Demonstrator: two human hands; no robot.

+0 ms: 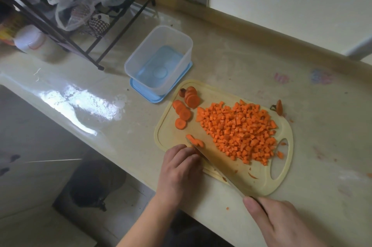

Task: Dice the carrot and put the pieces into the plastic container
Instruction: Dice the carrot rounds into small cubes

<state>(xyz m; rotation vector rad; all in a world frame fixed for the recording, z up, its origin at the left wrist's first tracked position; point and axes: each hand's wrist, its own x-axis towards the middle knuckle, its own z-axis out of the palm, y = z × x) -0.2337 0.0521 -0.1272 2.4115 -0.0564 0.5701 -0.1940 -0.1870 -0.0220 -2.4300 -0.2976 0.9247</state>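
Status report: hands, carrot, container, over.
Right hand grips knife; left hand pins slices. Diced pile on board. Container empty.

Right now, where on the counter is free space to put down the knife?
Bare counter lies right of the cutting board, past the carrot stub, and left of it, below the plastic container. The board is crowded: diced carrot, carrot slices, both hands.

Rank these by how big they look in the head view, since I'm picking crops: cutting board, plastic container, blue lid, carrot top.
1. cutting board
2. plastic container
3. blue lid, mostly hidden under the container, so its rank is unsure
4. carrot top
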